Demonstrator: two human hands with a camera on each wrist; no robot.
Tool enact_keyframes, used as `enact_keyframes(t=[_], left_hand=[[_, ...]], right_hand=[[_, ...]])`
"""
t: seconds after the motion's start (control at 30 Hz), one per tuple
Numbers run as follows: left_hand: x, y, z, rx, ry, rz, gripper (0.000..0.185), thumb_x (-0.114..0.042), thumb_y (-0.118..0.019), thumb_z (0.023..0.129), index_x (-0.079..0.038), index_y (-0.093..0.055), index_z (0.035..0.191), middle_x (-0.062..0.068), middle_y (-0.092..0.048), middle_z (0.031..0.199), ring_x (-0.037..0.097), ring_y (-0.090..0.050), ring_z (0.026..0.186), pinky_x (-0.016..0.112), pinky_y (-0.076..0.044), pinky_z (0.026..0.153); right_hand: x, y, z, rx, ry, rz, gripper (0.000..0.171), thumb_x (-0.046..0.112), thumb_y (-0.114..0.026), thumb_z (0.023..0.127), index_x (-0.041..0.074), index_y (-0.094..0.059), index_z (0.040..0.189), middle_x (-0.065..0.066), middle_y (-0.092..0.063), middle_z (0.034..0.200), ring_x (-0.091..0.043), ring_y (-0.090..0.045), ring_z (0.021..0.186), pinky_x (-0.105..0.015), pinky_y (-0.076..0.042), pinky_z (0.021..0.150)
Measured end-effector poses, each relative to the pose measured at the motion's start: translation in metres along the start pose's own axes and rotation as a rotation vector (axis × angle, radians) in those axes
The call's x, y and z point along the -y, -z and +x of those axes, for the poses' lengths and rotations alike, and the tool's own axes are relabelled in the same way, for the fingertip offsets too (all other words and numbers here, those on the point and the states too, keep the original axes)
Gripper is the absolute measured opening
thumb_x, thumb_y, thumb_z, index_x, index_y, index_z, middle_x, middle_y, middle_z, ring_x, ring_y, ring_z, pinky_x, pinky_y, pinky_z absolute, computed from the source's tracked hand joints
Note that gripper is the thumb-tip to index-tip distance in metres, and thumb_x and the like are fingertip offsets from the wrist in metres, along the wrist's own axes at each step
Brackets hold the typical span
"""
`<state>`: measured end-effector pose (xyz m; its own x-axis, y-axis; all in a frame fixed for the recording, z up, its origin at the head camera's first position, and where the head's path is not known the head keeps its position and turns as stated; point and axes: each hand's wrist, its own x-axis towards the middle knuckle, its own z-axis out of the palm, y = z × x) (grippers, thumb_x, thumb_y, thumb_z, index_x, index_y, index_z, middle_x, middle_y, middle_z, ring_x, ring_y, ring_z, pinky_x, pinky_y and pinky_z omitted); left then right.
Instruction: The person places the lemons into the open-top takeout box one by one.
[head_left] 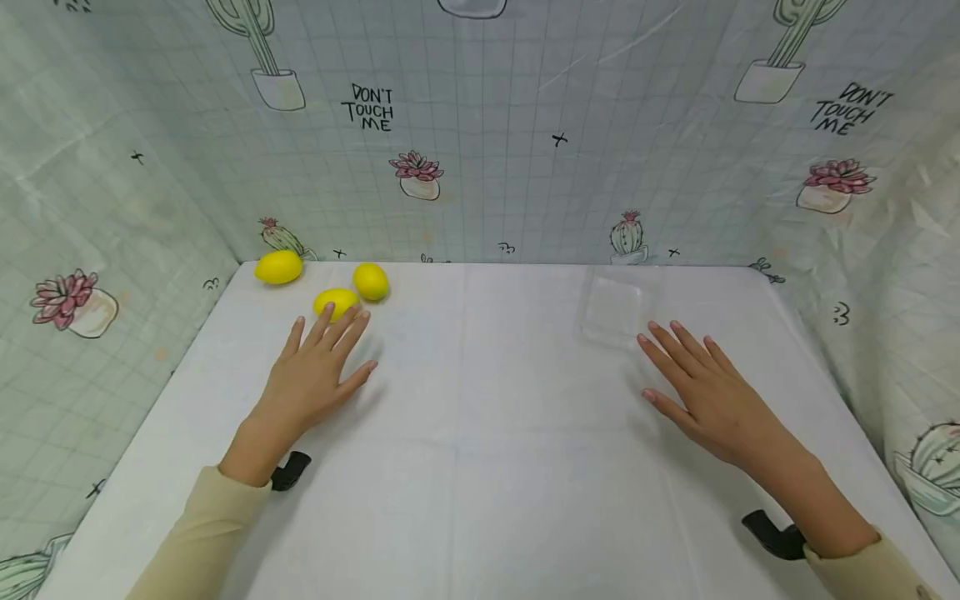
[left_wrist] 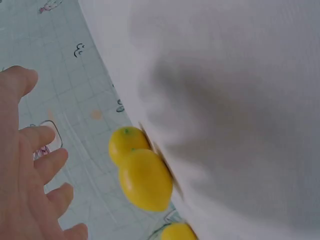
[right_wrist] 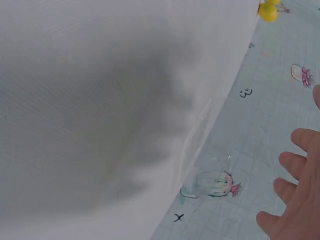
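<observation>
Hands lie flat and apart on the white-covered surface [head_left: 480,433], fingers straight, neither holding anything. The left hand [head_left: 315,375] has its fingertips just short of the nearest lemon [head_left: 335,302]; whether they touch it cannot be told. A second lemon [head_left: 371,281] sits just beyond it, and a third lemon [head_left: 278,267] lies further left by the back edge. The right hand [head_left: 701,387] rests just in front of a clear plastic tray [head_left: 617,310], which holds nothing. Judged from this layout, no fruit has been lifted or moved to the tray; all three lemons remain at the far left, well apart from it.
</observation>
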<state>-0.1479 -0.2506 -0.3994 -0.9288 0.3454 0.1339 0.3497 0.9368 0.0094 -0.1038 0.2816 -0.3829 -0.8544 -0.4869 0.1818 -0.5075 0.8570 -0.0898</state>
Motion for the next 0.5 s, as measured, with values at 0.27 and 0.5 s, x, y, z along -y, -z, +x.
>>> enact_keyframes(t=[0.27,0.5], left_hand=[[0.020,-0.001,0.001,0.033,0.049,-0.017,0.070,-0.045,-0.051,0.104,-0.016,-0.026,0.162,0.011,-0.023,0.168,0.039,-0.014,0.154,0.067,-0.011,0.121],[0.034,0.001,0.003,0.037,0.079,-0.044,0.070,-0.044,-0.052,0.104,-0.012,-0.026,0.162,0.016,-0.024,0.167,0.042,-0.016,0.153,0.067,-0.010,0.121]], right_hand=[[-0.010,-0.002,0.005,-0.018,-0.005,0.028,0.069,0.037,-0.058,0.103,0.010,-0.030,0.161,-0.021,-0.033,0.161,-0.044,-0.027,0.148,-0.053,-0.015,0.125],[-0.017,-0.002,0.011,-0.001,-0.054,0.073,0.066,0.036,-0.058,0.104,0.008,-0.033,0.159,-0.024,-0.039,0.156,-0.048,-0.033,0.143,-0.061,-0.028,0.116]])
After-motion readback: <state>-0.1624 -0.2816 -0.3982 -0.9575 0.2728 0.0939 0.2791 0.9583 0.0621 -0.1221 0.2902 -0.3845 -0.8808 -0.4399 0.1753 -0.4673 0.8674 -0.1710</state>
